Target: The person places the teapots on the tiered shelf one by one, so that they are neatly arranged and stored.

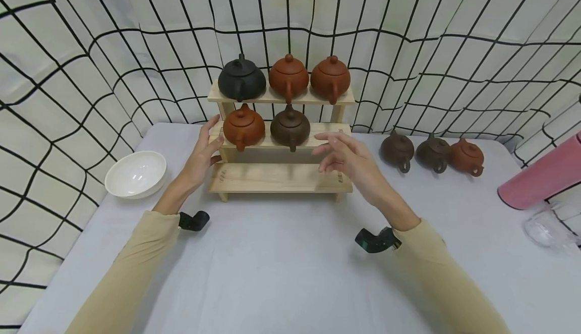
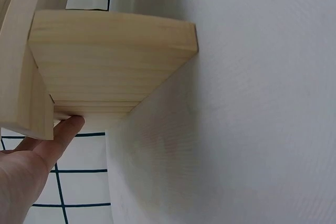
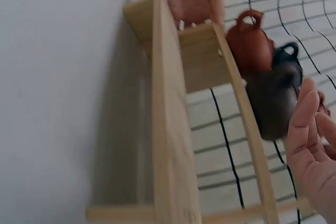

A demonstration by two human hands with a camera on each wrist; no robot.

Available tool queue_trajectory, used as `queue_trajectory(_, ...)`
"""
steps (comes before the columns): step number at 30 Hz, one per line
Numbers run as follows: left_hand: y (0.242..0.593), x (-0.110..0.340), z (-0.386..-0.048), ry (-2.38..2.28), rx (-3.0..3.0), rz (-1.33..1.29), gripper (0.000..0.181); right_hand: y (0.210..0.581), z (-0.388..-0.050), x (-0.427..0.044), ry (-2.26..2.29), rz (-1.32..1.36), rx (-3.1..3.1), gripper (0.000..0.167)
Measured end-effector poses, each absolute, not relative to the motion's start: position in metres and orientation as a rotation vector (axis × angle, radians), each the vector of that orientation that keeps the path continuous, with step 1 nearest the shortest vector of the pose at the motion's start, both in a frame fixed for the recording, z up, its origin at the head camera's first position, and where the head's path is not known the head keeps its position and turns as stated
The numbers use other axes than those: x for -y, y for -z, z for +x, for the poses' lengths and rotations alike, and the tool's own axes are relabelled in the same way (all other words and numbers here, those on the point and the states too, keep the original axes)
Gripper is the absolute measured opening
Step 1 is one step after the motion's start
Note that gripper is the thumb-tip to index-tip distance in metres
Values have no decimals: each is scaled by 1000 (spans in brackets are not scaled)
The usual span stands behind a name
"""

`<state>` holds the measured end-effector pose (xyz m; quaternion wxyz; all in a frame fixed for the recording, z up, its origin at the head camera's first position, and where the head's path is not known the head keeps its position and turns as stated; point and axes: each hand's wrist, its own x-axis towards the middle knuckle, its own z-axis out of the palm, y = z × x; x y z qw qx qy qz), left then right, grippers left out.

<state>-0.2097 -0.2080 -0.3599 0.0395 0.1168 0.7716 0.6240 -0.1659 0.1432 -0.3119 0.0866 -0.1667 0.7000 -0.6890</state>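
Observation:
A three-tier wooden stand (image 1: 277,177) stands on the white-covered table. My left hand (image 1: 198,155) holds its left side at the middle shelf; fingertips reach around the shelf's end in the right wrist view. My right hand (image 1: 351,165) hovers before the right end of the middle shelf, fingers loosely bent, holding nothing. On that shelf sit an orange-brown teapot (image 1: 243,126) and a dark brown teapot (image 1: 290,126). The top shelf carries a black teapot (image 1: 242,78) and two reddish-brown teapots (image 1: 288,74) (image 1: 330,77). The bottom shelf is bare.
At right on the table stand two dark brown teapots (image 1: 397,151) (image 1: 432,152) and a reddish one (image 1: 466,156). A white bowl (image 1: 136,174) lies left. A pink cylinder (image 1: 540,175) and a clear glass (image 1: 546,225) are far right. Black grid netting (image 1: 376,31) surrounds the table.

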Motion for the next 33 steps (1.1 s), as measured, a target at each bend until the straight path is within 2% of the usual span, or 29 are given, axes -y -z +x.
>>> queue_trajectory(10,363,210,-210,-1919,-2358,350,68,305,-153,-221,1934,-360,-2324,42)
queue_trajectory(18,359,207,-211,-1917,-2353,360,68,333,-142,-288,1837,-235,-2441,33)
queue_trajectory(24,359,208,-211,-1924,-2349,357,67,351,-143,-317,1834,-59,-2414,31)
queue_trajectory(31,361,208,-212,-1927,-2348,345,67,364,-154,-323,1689,98,-2377,58)
queue_trajectory(33,361,207,-212,-1926,-2343,353,67,368,-156,-323,1667,111,-2357,62)
